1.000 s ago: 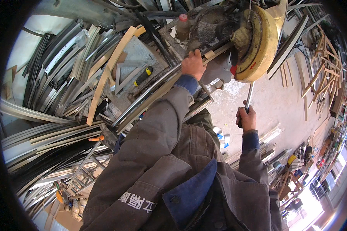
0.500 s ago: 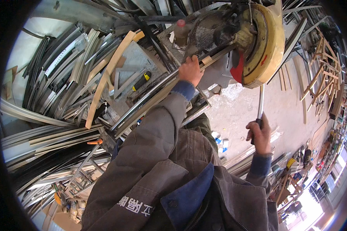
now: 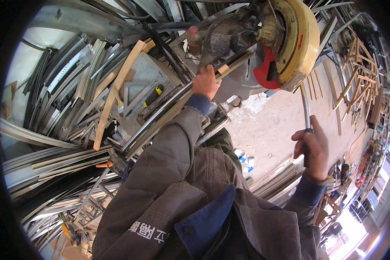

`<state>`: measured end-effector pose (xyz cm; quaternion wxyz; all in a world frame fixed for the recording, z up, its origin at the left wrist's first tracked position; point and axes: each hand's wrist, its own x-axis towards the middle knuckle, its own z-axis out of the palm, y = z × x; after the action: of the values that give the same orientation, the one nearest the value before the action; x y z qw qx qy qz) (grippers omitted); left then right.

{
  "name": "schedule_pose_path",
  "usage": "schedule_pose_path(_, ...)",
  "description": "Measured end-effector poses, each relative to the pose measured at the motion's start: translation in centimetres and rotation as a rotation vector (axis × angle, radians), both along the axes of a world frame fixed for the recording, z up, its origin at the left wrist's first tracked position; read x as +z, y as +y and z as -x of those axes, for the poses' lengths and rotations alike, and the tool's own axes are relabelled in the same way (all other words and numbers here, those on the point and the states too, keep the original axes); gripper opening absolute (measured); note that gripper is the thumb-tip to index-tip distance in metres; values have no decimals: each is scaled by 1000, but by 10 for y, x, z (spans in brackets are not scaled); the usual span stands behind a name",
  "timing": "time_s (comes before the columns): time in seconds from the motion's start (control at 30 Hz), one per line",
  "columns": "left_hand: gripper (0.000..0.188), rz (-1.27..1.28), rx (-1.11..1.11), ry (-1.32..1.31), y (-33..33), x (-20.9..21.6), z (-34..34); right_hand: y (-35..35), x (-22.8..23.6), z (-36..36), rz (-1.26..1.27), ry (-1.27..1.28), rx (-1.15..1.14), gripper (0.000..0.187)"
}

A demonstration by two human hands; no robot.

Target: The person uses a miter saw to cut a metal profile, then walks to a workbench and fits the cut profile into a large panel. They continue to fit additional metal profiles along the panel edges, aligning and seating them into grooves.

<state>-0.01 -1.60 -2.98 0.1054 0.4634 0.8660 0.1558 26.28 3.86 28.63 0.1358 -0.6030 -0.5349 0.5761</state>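
Observation:
My left hand (image 3: 206,82) is closed over a bundle of long narrow strips, with a shiny metal profile (image 3: 154,123) and a tan strip side by side. A small tan block (image 3: 223,69) sits on the strips just past my fingers. The strips run diagonally up to a chop saw with a yellow blade guard (image 3: 297,47) and a red lower guard (image 3: 266,71). My right hand (image 3: 315,149), slightly blurred, is around the black grip of the saw's lever handle (image 3: 307,149), one digit stretched along it. The saw blade's edge is mostly hidden.
Piled profiles and strips (image 3: 69,78) crowd the left side, with a curved wooden piece (image 3: 117,95) across them. A yellow-and-black tool (image 3: 154,95) lies on the bench near a red-capped bottle (image 3: 193,39). Wooden frames (image 3: 359,78) stand at the far right. Strips (image 3: 277,180) lie by my legs.
My right hand and the lever handle have swung to the right, and more of the red guard shows. My left hand stays on the strips. The whole view has shifted slightly.

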Motion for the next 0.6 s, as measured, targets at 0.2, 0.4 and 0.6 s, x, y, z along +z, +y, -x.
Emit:
schedule_pose_path(0.2, 61, -18, -5, -16, -1, 0, -1, -30, -77, -17, 45, 15, -50, 60)
schedule_pose_path(0.4, 59, 61, -5, -52, 0, 8, 0, -45, -155, -29, 57, 38, -24, 23)
schedule_pose_path(0.6, 59, 67, -5, 4, 1, 5, 0, -53, -214, -32, 78, 66, -83, 15)
